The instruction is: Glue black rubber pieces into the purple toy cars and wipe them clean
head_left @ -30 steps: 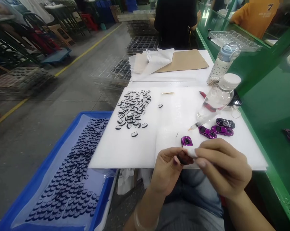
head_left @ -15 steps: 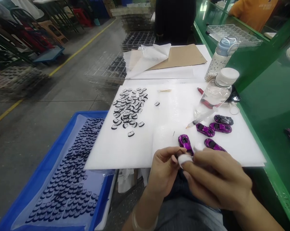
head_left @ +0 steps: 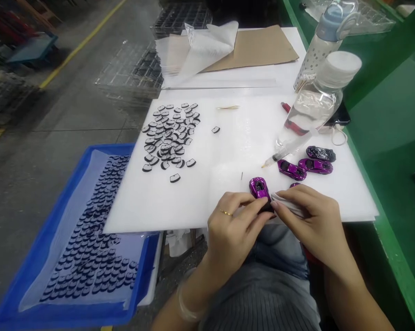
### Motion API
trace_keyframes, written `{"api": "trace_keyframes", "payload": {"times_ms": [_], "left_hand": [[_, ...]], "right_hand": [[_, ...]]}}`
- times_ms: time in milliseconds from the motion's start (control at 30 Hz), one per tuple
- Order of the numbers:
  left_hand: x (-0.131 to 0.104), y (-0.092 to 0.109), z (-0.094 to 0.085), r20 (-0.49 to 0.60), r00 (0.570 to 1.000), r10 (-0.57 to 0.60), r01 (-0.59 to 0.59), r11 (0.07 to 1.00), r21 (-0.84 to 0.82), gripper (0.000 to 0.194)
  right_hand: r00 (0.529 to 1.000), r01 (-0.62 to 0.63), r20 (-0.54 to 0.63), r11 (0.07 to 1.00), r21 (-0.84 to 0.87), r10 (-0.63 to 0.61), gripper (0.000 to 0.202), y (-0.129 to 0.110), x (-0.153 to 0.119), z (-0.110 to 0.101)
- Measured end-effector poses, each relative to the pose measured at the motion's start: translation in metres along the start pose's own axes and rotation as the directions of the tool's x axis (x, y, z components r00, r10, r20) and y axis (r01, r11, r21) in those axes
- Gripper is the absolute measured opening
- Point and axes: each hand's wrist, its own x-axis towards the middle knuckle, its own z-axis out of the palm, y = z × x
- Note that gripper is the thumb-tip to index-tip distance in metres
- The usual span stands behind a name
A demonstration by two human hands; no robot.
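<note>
Near the front edge of the white board, my left hand pinches a small dark piece, partly hidden by the fingers. My right hand is closed on a folded white cloth, its edge against the dark piece. Just beyond the fingertips a purple toy car lies on the board. More purple cars and an overturned one sit to the right, beside a syringe. Many small black-rimmed pieces are spread over the board's left part.
A blue tray with rows of dark pieces stands low at the left. Behind the syringe are a clear bottle and a dotted bottle. Cardboard lies at the back; a green ledge runs along the right.
The view has tilted down and shifted. My left hand has turned so its back shows, and the cloth has moved from around my right fingertips to a folded position beside the dark piece.
</note>
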Motion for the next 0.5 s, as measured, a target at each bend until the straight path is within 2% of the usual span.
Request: {"api": "trace_keyframes", "payload": {"times_ms": [200, 333, 500], "left_hand": [[0.002, -0.002, -0.005, 0.065, 0.987, -0.146, 0.151, 0.986, -0.068, 0.016], [0.004, -0.001, -0.005, 0.094, 0.979, -0.183, 0.189, 0.98, -0.062, 0.017], [0.007, -0.004, -0.009, 0.154, 0.968, -0.197, 0.212, 0.974, -0.085, 0.018]], "right_hand": [[1.0, -0.012, 0.01, 1.0, 0.006, 0.012, 0.011, 0.002, -0.003, 0.001], [0.998, -0.049, 0.03, 0.998, 0.03, 0.048, 0.009, 0.002, -0.002, 0.002], [0.98, -0.141, 0.155, 0.984, 0.113, 0.123, 0.013, 0.0, 0.007, 0.001]]}}
